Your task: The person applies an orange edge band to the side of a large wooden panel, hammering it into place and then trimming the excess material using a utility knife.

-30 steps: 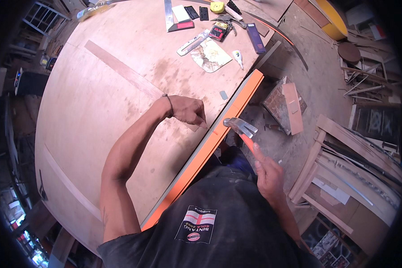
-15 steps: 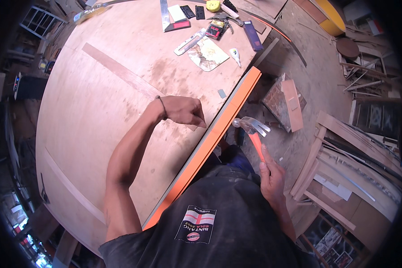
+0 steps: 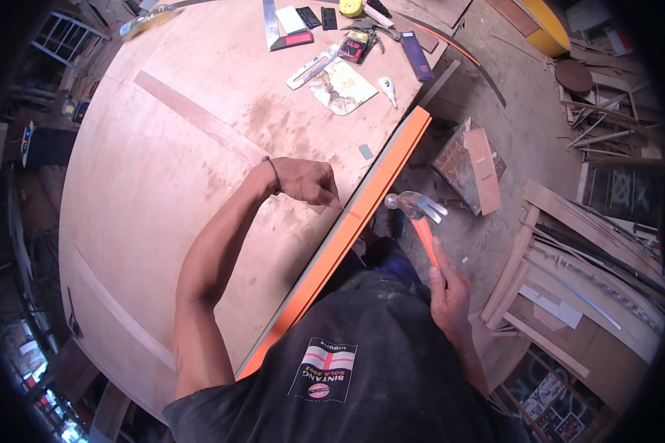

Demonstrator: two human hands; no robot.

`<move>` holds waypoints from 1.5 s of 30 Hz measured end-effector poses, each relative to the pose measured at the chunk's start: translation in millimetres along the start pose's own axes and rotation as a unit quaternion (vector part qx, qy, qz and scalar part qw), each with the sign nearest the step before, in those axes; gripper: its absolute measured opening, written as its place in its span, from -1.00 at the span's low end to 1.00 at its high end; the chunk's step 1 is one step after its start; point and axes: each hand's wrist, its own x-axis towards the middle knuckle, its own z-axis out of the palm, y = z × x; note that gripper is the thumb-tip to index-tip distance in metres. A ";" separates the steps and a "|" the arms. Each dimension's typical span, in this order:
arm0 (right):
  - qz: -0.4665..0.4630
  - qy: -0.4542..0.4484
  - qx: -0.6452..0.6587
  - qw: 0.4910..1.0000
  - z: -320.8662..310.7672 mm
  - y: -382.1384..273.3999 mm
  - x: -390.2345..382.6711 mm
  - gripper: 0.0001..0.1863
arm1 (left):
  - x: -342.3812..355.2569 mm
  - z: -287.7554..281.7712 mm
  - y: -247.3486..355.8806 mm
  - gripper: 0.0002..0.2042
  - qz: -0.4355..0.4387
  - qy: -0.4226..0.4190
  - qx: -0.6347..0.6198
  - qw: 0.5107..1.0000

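My right hand [image 3: 449, 289] grips the orange handle of a claw hammer [image 3: 419, 207]. The hammer's metal head is just right of an orange-faced board [image 3: 356, 218], apart from it, its claw pointing right. That long board runs diagonally along the edge of a wooden panel [image 3: 148, 170], with a grey strip on its inner side. Over the panel, my left hand [image 3: 307, 181] is closed, thumb and fingertips pinched together at the grey strip. Whatever those fingers may hold is too small to make out.
On the panel's far end lie a try square [image 3: 271, 26], a tape measure [image 3: 355, 46], a small glue bottle [image 3: 388, 91], a dark blue box [image 3: 417, 56] and black hinges [image 3: 329, 18]. A stool-like wooden block [image 3: 465, 166] stands right of the board. Stacked timber frames [image 3: 569, 273] fill the right side.
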 end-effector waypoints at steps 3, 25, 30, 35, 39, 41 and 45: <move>-0.020 0.010 0.007 1.000 0.4 -0.1 0.3 -0.49 | 1.6 -0.5 -1.9 -0.58 -0.002 -0.009 -0.004 1.000; -0.055 -0.012 -0.010 0.998 3.4 -7.5 5.4 -0.49 | 0.7 1.2 -0.3 -0.59 0.011 0.009 0.034 0.999; -0.072 0.002 0.008 0.997 6.7 -6.0 6.8 -0.50 | 0.6 1.4 1.4 -0.59 -0.002 0.004 0.020 1.000; -0.045 -0.020 -0.001 0.999 2.6 -12.9 7.7 -0.49 | -3.1 1.6 5.6 -0.58 0.003 0.017 0.043 0.999; -0.099 0.019 -0.018 0.995 8.8 -13.0 11.6 -0.47 | -1.6 2.1 4.7 -0.59 0.021 0.030 0.056 0.998; -0.087 0.000 -0.056 0.995 10.2 -11.3 11.3 -0.42 | -2.7 4.1 3.6 -0.59 0.020 0.036 0.057 0.997; -0.097 -0.014 -0.108 0.989 11.4 -16.3 12.6 -0.35 | -5.5 1.8 12.5 -0.61 0.012 0.031 0.068 0.997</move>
